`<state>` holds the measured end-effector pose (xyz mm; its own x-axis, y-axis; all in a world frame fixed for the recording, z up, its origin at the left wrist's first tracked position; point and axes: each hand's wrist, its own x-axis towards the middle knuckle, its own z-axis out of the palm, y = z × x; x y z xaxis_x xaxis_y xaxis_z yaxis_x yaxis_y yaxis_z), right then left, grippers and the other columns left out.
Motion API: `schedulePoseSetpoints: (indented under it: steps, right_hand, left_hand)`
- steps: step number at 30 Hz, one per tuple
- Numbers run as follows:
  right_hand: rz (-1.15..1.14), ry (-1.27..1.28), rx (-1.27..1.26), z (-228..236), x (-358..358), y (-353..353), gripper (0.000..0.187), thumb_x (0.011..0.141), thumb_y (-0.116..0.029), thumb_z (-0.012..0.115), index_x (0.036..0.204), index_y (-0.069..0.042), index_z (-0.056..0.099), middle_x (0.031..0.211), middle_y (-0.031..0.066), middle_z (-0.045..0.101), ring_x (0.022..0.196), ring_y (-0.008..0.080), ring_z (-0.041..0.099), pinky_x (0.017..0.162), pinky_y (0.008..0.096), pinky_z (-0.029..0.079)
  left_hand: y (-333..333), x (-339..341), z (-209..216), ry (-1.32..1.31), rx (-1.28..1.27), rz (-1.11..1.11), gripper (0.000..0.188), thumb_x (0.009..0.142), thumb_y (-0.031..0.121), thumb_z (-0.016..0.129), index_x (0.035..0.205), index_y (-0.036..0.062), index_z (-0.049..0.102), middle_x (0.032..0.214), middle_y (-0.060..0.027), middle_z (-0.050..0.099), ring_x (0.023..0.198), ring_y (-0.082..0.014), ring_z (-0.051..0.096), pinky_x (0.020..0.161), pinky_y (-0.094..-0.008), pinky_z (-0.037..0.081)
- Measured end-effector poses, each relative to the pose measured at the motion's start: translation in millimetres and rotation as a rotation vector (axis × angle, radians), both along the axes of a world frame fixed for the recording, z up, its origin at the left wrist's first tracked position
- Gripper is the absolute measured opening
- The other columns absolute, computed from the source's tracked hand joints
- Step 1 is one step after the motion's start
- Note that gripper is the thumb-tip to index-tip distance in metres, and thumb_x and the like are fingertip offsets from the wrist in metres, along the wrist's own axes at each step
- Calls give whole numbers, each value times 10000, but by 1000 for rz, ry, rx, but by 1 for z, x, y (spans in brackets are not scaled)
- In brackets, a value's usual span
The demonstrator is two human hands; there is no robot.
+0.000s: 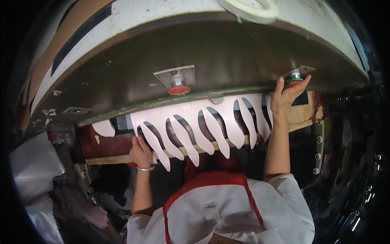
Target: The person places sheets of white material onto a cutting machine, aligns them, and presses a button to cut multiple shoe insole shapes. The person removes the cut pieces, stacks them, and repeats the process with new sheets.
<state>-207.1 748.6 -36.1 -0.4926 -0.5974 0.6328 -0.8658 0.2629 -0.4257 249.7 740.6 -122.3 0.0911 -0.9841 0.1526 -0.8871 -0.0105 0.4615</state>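
Observation:
A pale pink sheet (152, 116) with curved cut-outs lies on the machine bed, its long tongue-shaped strips hanging over the near edge. At the sheet's left end, my left hand (141, 152) is closed, fingers curled around a strip's edge. My right hand (289, 96) is raised at the right, thumb and fingers apart. Its fingertips reach a green-ringed push button (295, 80) under the dark green press beam (227, 53). Another push button, with a red cap (179, 90), sits on the beam nearer the middle.
A separate pink piece (104, 128) lies on the bed's left part. The wooden edge (109, 160) runs along the near side. A roll of pale tape (254, 10) rests on top of the beam. Clear plastic bags (34, 162) are at the left.

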Motion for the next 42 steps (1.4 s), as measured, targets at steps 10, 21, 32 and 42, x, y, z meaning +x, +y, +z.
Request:
schedulePoseSetpoints:
  steps: [10,21,32,42]
  right_hand:
    - [-165,-605,263,-53,-51,128,326,892,-259,621,780,47,629,613,81,578,580,134,483,584,321,434]
    - [43,-302,297,-26,73,110,760,720,-154,770,1363,-16,388,1313,208,433,1205,340,417,1011,418,365]
    - [538,-899,314,-28,163,150,1074,473,-121,842,1408,-62,317,1299,187,464,1216,267,453,1041,354,335]
    - [344,-345,409,-34,125,177,1002,505,-115,800,1383,-52,320,1353,227,328,1267,390,320,1057,442,309]
  left_hand:
    - [23,16,1,153,45,29,292,980,233,426,804,39,553,579,-153,561,534,-349,586,499,-454,424]
    - [99,48,-1,346,213,53,285,984,253,433,971,-6,551,741,-159,609,682,-315,610,613,-407,459]
    - [201,71,-28,410,87,115,326,984,197,423,1188,-42,510,861,-219,648,740,-333,632,660,-390,480]
    - [218,83,-37,539,129,60,341,996,189,408,1231,-51,471,981,-183,633,830,-230,601,740,-330,473]
